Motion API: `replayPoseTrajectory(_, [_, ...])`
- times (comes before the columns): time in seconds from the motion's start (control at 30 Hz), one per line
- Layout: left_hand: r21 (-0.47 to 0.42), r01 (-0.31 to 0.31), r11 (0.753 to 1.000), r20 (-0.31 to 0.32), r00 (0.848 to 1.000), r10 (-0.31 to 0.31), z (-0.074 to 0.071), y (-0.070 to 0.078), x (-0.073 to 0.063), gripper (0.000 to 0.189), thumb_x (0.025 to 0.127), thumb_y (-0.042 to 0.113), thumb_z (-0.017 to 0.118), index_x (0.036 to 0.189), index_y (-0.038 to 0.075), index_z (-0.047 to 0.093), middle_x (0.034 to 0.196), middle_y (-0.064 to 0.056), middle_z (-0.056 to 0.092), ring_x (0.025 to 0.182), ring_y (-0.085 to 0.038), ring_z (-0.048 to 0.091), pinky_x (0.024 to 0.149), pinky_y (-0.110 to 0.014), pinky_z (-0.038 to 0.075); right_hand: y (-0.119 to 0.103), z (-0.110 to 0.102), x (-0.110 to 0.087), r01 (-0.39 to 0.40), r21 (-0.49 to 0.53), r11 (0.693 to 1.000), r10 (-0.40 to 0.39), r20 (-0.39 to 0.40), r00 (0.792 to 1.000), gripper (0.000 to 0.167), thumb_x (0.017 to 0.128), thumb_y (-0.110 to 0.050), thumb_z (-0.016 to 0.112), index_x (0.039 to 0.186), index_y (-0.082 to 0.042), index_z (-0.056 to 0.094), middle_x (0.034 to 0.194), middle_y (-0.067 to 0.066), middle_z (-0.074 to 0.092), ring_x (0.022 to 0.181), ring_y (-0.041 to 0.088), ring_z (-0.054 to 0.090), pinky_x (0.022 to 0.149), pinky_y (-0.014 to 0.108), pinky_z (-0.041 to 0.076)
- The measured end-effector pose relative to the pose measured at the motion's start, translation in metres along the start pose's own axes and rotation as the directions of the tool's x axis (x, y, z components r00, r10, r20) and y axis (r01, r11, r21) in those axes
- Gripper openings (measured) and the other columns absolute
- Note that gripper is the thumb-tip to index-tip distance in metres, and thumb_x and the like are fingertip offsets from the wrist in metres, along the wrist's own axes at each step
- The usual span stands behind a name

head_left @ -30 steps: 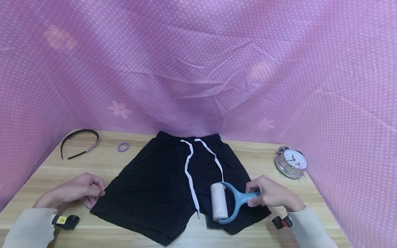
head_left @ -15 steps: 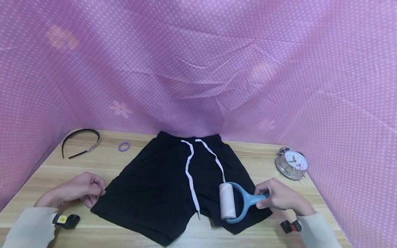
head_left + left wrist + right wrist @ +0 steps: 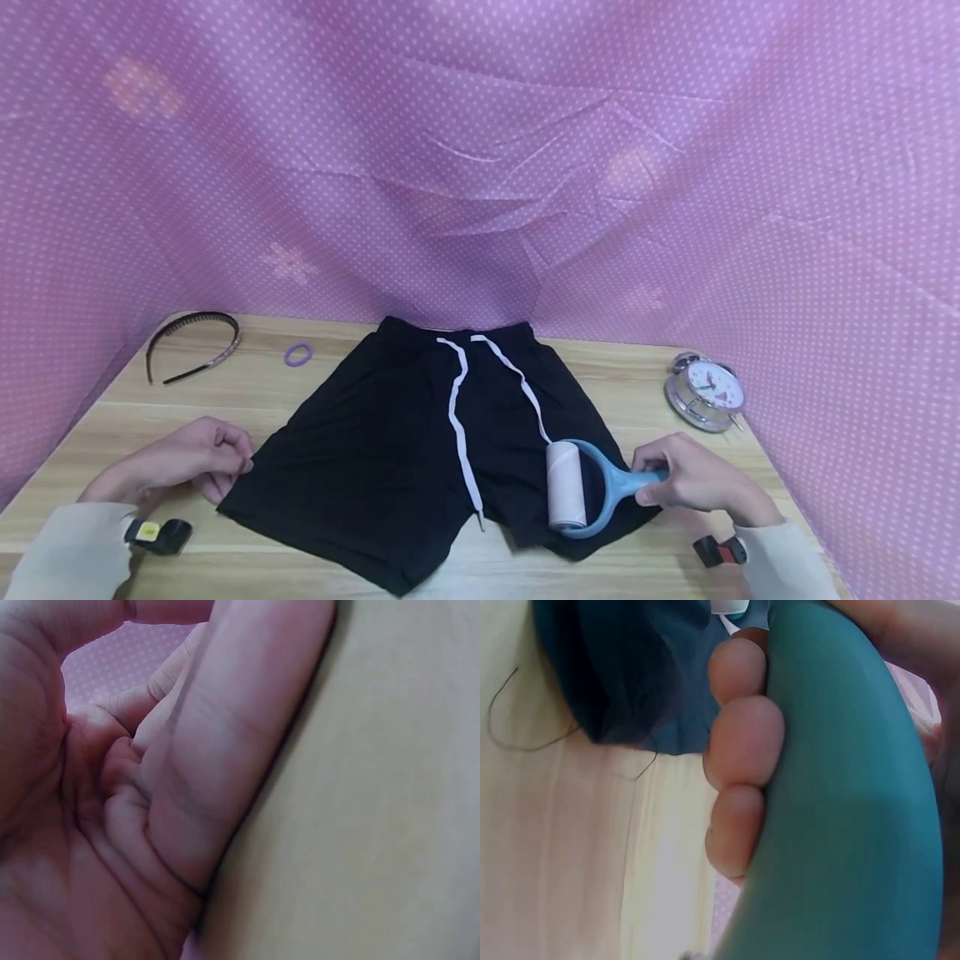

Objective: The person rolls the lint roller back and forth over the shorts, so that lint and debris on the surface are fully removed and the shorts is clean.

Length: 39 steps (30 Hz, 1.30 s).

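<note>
Black shorts (image 3: pixel 352 458) with white drawstrings (image 3: pixel 459 417) lie flat in the middle of the table, waistband away from me. At the left leg's outer edge, my left hand (image 3: pixel 180 457) pinches the fabric between thumb and finger. My right hand (image 3: pixel 693 477) grips the blue handle of a lint roller (image 3: pixel 566 485), whose white roll lies over the lower right leg. In the right wrist view, fingertips (image 3: pixel 746 742) curl round the thick handle (image 3: pixel 847 795), with the dark shorts (image 3: pixel 630 675) behind. The left wrist view shows bent fingers (image 3: pixel 225 735) close beside the wooden tabletop.
A black headband (image 3: pixel 201 317) and a purple hair tie (image 3: pixel 297 355) lie at the back left of the wooden table (image 3: pixel 262 575). A silver alarm clock (image 3: pixel 705 393) stands at the right edge. Pink dotted cloth (image 3: pixel 480 167) hangs round the back and sides.
My right hand has drawn the lint roller to the right across the right leg, toward its outer edge. The left hand stays at the left leg's edge.
</note>
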State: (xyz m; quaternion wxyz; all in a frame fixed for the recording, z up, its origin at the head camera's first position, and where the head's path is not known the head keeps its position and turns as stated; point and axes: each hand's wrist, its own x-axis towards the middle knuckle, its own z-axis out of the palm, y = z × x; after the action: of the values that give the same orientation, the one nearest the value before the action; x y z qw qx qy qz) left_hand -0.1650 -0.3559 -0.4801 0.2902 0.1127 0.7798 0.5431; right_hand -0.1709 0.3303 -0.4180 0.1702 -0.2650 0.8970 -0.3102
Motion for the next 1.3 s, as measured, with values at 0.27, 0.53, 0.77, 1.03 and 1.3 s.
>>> replayPoseTrajectory(0.27, [0.01,0.021,1.0,-0.012,1.0,-0.021,0.0,0.004,-0.003,0.018,0.09,0.003,0.054,0.099,-0.01,0.061,0.074,0.004,0.063,0.066,-0.011,0.065,0.058,-0.036,0.062,0.004,-0.006,-0.011,-0.061,0.008,0.998,0.061,-0.006,0.998,0.013,0.075,-0.018,0.083,0.077,-0.023,0.07,0.063,-0.013,0.055,0.054,-0.001,0.043,0.049,0.02,0.037])
replayPoseTrajectory(0.53, [0.008,0.02,1.0,-0.002,1.0,-0.02,-0.001,0.004,-0.001,0.017,0.091,0.003,0.054,0.1,-0.009,0.062,0.074,0.004,0.065,0.066,-0.012,0.066,0.059,-0.037,0.062,0.012,-0.011,-0.023,-0.133,0.006,0.991,0.133,-0.005,0.991,0.011,0.077,-0.02,0.081,0.08,-0.018,0.071,0.063,-0.013,0.055,0.053,0.0,0.045,0.05,0.021,0.039])
replayPoseTrajectory(0.77, [0.018,0.018,1.0,-0.013,1.0,-0.018,-0.001,0.004,-0.002,0.017,0.091,0.003,0.054,0.1,-0.009,0.062,0.075,0.003,0.065,0.066,-0.012,0.066,0.058,-0.037,0.062,0.02,-0.016,-0.037,-0.143,0.041,0.989,0.143,-0.003,0.99,0.008,0.081,-0.018,0.079,0.082,-0.016,0.071,0.064,-0.012,0.057,0.051,0.0,0.047,0.047,0.022,0.041])
replayPoseTrajectory(1.03, [0.018,0.02,1.0,-0.008,1.0,-0.02,-0.001,0.003,-0.002,0.017,0.09,0.003,0.054,0.099,-0.009,0.062,0.075,0.002,0.065,0.066,-0.012,0.066,0.059,-0.037,0.062,0.027,-0.02,-0.051,-0.21,0.053,0.976,0.209,0.013,0.978,0.009,0.083,-0.02,0.078,0.084,-0.013,0.072,0.064,-0.009,0.063,0.051,0.004,0.055,0.047,0.024,0.046])
replayPoseTrajectory(1.3, [0.004,0.026,1.0,-0.013,1.0,-0.026,0.0,0.003,-0.001,0.018,0.091,0.003,0.054,0.101,-0.011,0.06,0.075,0.003,0.065,0.067,-0.012,0.066,0.059,-0.036,0.062,0.029,-0.023,-0.061,-0.22,0.082,0.972,0.219,0.024,0.976,0.009,0.085,-0.018,0.075,0.088,-0.009,0.072,0.066,-0.004,0.067,0.051,0.004,0.055,0.048,0.025,0.047])
